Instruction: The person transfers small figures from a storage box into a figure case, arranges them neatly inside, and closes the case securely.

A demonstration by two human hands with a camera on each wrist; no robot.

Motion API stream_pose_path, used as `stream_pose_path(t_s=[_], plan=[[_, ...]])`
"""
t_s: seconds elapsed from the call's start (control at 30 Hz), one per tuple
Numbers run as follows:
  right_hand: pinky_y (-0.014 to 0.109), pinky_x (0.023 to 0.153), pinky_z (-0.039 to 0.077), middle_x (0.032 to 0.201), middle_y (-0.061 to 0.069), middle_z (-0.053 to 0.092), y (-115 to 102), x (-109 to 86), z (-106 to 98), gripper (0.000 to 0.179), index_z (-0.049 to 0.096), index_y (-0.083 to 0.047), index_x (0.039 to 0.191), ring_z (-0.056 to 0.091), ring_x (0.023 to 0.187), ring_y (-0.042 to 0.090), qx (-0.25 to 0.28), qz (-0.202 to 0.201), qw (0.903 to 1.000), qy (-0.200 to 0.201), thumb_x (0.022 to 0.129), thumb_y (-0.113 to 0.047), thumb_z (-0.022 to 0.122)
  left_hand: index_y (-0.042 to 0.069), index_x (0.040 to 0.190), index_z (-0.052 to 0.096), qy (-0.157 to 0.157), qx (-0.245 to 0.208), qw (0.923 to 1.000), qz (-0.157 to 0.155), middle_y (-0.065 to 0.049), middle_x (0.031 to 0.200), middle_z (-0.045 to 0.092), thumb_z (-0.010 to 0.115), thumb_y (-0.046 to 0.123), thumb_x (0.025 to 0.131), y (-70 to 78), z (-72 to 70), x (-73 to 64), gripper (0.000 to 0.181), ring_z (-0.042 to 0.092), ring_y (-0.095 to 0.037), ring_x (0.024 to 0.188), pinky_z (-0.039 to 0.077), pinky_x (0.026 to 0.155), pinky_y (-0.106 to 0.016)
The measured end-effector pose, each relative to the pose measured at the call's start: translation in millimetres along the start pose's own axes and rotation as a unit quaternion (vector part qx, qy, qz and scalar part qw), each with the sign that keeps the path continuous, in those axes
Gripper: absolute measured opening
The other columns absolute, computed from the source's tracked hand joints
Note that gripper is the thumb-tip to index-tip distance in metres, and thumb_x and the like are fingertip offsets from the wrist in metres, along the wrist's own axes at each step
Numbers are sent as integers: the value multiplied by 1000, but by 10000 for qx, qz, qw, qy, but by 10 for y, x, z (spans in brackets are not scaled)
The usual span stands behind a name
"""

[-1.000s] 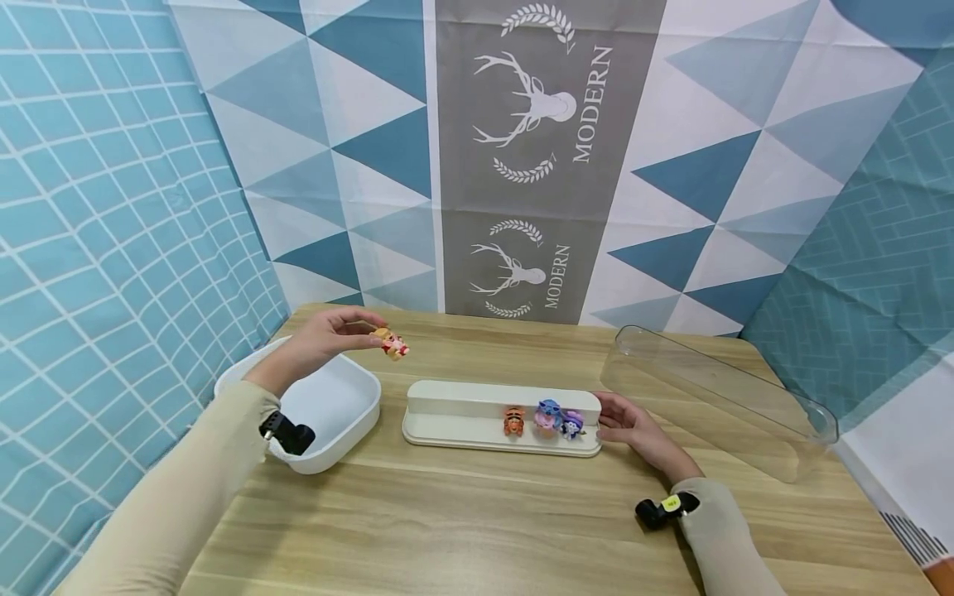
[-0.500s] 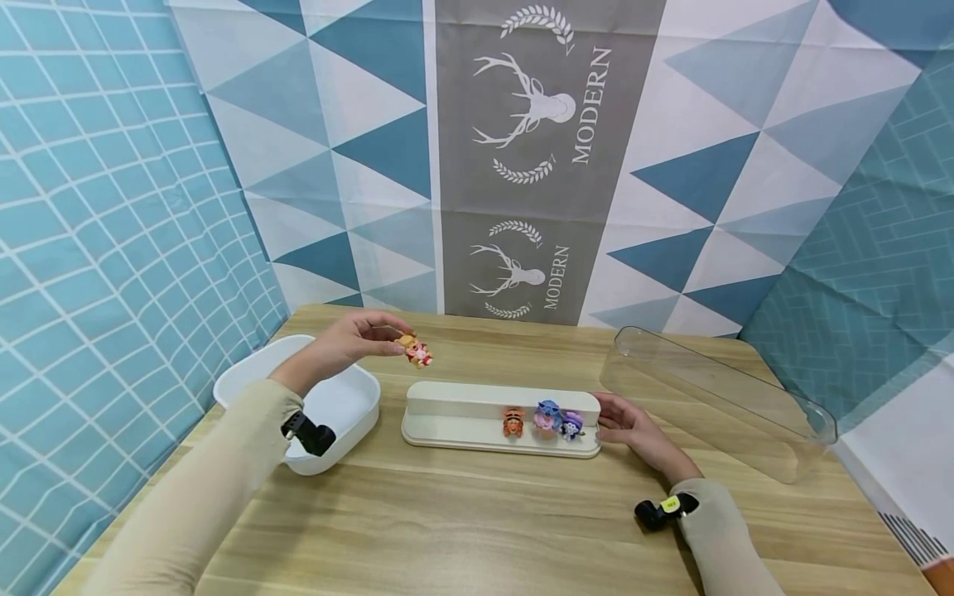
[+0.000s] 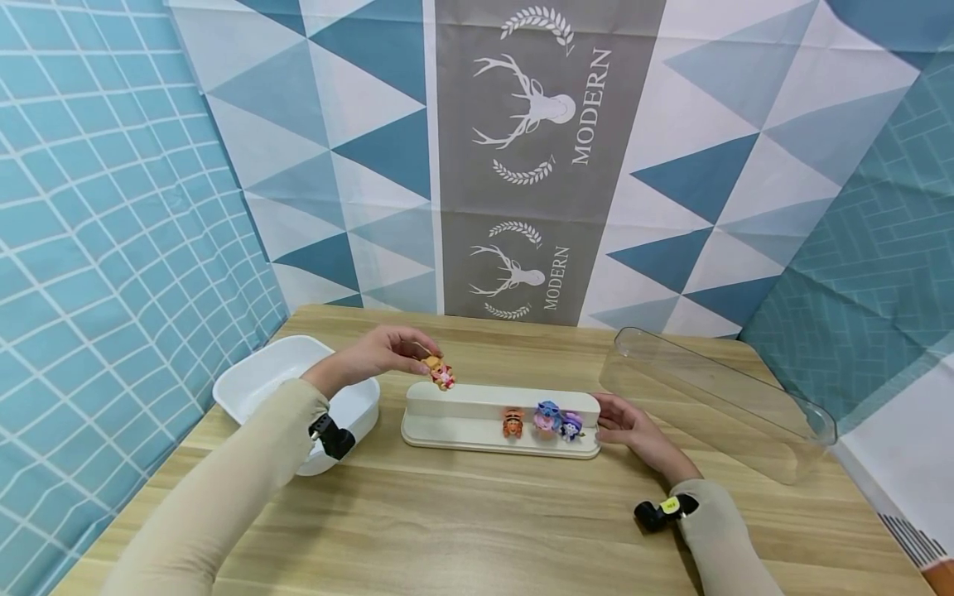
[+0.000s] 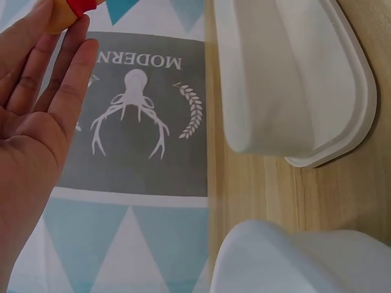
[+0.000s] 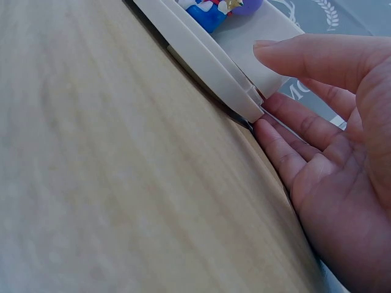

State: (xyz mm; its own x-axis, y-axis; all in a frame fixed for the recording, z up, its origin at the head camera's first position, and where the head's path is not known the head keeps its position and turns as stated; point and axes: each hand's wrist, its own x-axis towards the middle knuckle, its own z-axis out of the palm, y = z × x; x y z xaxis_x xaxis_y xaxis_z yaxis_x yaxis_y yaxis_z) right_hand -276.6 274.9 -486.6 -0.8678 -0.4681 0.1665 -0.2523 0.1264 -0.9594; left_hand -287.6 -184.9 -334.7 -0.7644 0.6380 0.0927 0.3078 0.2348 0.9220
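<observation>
In the head view my left hand (image 3: 391, 354) pinches a small bear figurine (image 3: 439, 373), yellow with red and pink. The bear hangs just above the left end of a cream stepped display base (image 3: 447, 432). A corner of its red and yellow body (image 4: 67, 13) shows in the left wrist view. On the lower step stand an orange tiger-like figurine (image 3: 513, 423), a blue and pink figurine (image 3: 547, 415) and a purple one (image 3: 572, 425). At the base's right end my right hand (image 3: 633, 430) touches it with relaxed fingers (image 5: 284, 149), thumb above.
A white plastic bin (image 3: 350, 414) stands left of the base, partly behind my left forearm. To the right lies a long clear cover (image 3: 715, 397). Patterned cloth (image 3: 522, 207) hangs behind the wooden table (image 3: 477, 521).
My left hand has moved right and slightly down with the bear figurine, from over the bin to the base's left end. The right hand, base and other figurines have stayed put.
</observation>
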Motion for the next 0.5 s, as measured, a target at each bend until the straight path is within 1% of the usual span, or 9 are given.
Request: stream_pose_path(t_s=[0.1, 0.2, 0.27, 0.43, 0.5], plan=[[18, 98, 43, 135, 6, 55, 0, -3, -7, 64, 36, 13, 144, 54, 118, 1, 25, -97, 9999, -15, 90, 0, 67, -10, 120, 63, -92, 139, 9999, -43, -13, 115, 67, 69, -5, 89, -36, 50, 48, 32, 67, -19, 101, 55, 86, -32], [18, 98, 43, 133, 2, 56, -2, -3, -9, 63, 36, 13, 144, 55, 118, 1, 41, -132, 9999, -11, 90, 1, 67, -6, 118, 66, -154, 301, 9994, -100, -12, 114, 68, 70, -3, 89, -73, 102, 95, 30, 67, -21, 102, 56, 86, -33], [18, 98, 43, 135, 9, 55, -5, -3, -8, 63, 35, 14, 144, 55, 118, 1, 35, -124, 9999, -20, 91, 2, 66, -5, 118, 66, -207, 364, 9990, -137, -12, 114, 68, 70, -2, 89, -103, 133, 124, 29, 66, -23, 102, 56, 86, -34], [17, 99, 42, 140, 35, 43, -18, -6, -1, 64, 33, 15, 145, 54, 117, 0, 43, -90, 9999, -58, 91, 2, 66, -3, 117, 67, -306, 395, 9985, -204, -11, 113, 68, 70, -2, 89, -179, 214, 183, 28, 66, -24, 102, 55, 86, -36], [17, 99, 42, 141, 39, 40, -19, -6, 1, 64, 33, 15, 145, 54, 117, 0, 64, -78, 9999, -65, 91, 2, 66, -3, 117, 68, -341, 413, 9983, -244, -10, 111, 69, 71, -2, 89, -208, 246, 205, 28, 67, -23, 101, 56, 86, -36]])
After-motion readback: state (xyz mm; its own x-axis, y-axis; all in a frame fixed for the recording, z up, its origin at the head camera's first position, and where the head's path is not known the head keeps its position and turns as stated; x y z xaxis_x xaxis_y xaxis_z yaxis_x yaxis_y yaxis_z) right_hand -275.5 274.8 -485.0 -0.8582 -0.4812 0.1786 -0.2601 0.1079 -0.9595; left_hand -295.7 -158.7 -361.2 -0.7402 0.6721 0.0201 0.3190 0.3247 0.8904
